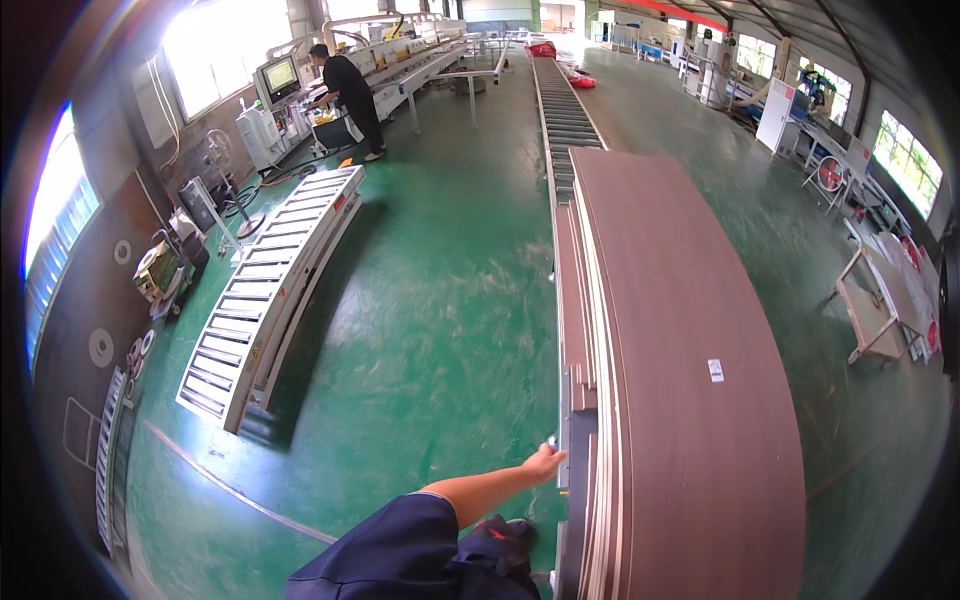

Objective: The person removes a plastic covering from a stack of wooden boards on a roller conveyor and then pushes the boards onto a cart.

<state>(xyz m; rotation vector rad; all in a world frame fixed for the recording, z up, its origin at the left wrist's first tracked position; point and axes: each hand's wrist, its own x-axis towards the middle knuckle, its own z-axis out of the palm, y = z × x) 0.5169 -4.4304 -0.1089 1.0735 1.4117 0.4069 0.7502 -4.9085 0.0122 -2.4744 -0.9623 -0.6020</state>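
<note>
Dark navy cloth, loosely creased, makes up the sleeve (390, 550) at the lower edge, and from it a bare forearm (488, 492) slants to the left hand (545, 463), its fingers curled against the metal side rail (565, 405) of a roller track (566, 100); whether they grip it I cannot tell, and the right hand is out of sight. Just beside that hand, along the track, lies a stack of boards (690, 300): long, flat, brown-faced, faintly streaked, with pale edges in uneven layers on the left and a small white label (715, 371) on the top sheet. Beyond it narrow rollers run ladder-like toward a red bundle (542, 49). Underfoot the floor (450, 280) is glossy green, scuffed with whitish marks. Over to the left stands a slatted white roller stand (258, 290); past it a person (352, 95) in dark clothes stands by a screen (281, 77) and a long machine (410, 50). Bright windows (225, 45) light both side walls beneath a sloping roof (800, 20).
</note>
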